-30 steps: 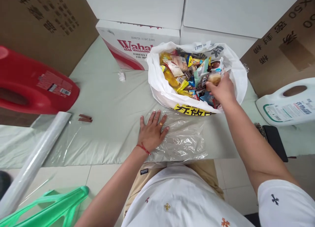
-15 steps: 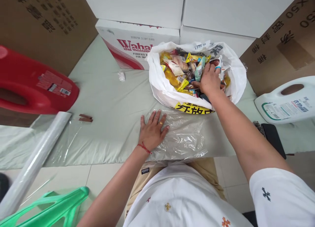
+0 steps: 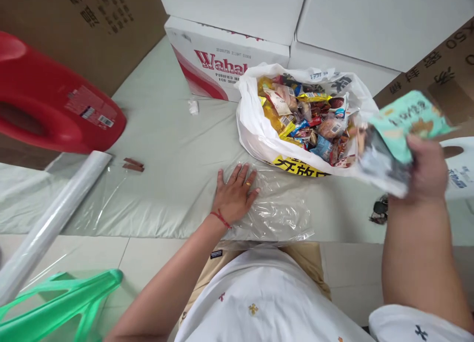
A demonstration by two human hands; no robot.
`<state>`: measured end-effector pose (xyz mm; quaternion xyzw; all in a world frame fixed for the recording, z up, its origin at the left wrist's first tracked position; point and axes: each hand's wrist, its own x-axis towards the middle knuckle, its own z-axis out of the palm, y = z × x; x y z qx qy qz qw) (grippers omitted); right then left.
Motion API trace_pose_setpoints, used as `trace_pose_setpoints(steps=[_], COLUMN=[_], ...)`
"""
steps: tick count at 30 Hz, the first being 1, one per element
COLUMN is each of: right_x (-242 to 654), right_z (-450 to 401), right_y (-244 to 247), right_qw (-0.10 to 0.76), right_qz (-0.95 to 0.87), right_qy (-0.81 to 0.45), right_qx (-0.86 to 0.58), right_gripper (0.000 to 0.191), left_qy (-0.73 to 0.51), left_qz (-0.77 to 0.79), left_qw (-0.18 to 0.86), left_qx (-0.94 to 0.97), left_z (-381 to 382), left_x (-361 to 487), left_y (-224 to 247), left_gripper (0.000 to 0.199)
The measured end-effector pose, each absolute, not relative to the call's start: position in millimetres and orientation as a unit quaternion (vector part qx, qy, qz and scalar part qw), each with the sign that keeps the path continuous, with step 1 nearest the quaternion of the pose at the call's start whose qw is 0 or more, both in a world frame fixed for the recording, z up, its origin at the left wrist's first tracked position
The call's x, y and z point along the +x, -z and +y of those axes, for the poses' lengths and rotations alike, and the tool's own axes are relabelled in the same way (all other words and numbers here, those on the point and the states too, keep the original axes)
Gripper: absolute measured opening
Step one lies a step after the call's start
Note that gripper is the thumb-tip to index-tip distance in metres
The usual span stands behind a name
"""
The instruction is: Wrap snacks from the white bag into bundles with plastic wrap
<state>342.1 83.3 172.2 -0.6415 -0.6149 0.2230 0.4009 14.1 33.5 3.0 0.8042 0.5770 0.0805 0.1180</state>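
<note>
My right hand (image 3: 425, 171) is raised to the right of the white plastic bag (image 3: 255, 139), closed around snack packets. One is a mint-green snack packet (image 3: 414, 117); beside it is a dark and clear packet (image 3: 383, 159), blurred by motion. Many small wrapped snacks (image 3: 314, 117) fill the open bag, in yellow, blue, red and clear wrappers. My left hand (image 3: 233, 193) lies flat with fingers spread, resting on a sheet of clear plastic film (image 3: 281, 213) at the table's front edge.
A red detergent jug (image 3: 62, 100) and a roll of clear film (image 3: 55, 223) are at left. Behind the bag stand a water carton (image 3: 222, 60) and white boxes (image 3: 355, 25). Keys (image 3: 379, 209) and a white jug (image 3: 459, 174) are at right. A green stool (image 3: 74, 302) stands below.
My right hand has come up out of the bag and moved right, carrying the packets. The left hand stays on the film. The view has shifted slightly.
</note>
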Motion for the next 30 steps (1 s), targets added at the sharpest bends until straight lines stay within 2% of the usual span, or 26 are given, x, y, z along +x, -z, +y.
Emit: trace_pose_setpoints(steps=[1,3,5,7,11,15,17,23,27,30], right_x=[338.6,328.0,311.7,291.1,254.4,245.0,250.3,291.8,308.8,294.0], right_z=[57.5,15.8,-5.4,-5.1,28.6,47.7,45.3,20.5,10.1,14.6], right_y=[-173.6,-163.8,-141.2,-114.6,-77.8,-65.6,-65.7,-98.6,-122.8,-117.2], right_qw=[0.409,0.325,0.223,0.166,0.141,0.034,0.010,0.047,0.116,0.171], right_qz=[-0.542,-0.407,-0.325,-0.301,-0.314,-0.394,-0.436,-0.555,-0.502,-0.478], right_qy=[-0.356,-0.583,-0.706,-0.759,-0.789,-0.756,-0.720,-0.605,-0.614,-0.607], right_qx=[-0.642,-0.624,-0.588,-0.553,-0.509,-0.522,-0.539,-0.568,-0.598,-0.611], right_gripper=[0.070,0.063,0.052,0.045,0.049,0.061,0.061,0.049,0.055,0.061], left_qy=[-0.083,-0.088,-0.091,-0.093,-0.102,-0.108,-0.112,-0.109,-0.108,-0.114], left_qz=[0.577,0.576,0.575,0.574,0.577,0.579,0.578,0.571,0.572,0.573], left_qw=[0.120,0.121,0.123,0.126,0.142,0.149,0.143,0.155,0.155,0.152], left_qx=[0.804,0.803,0.804,0.804,0.798,0.795,0.796,0.799,0.798,0.797], left_z=[33.3,32.9,32.8,32.8,33.1,32.8,32.4,32.1,32.2,32.3], left_x=[14.2,13.9,13.0,11.7,9.3,10.2,11.1,10.0,10.0,9.7], left_y=[-3.4,-3.5,-2.8,-2.0,-1.9,-3.0,-3.1,-2.8,-2.0,-1.0], left_gripper=[0.061,0.061,0.061,0.061,0.060,0.060,0.064,0.066,0.066,0.062])
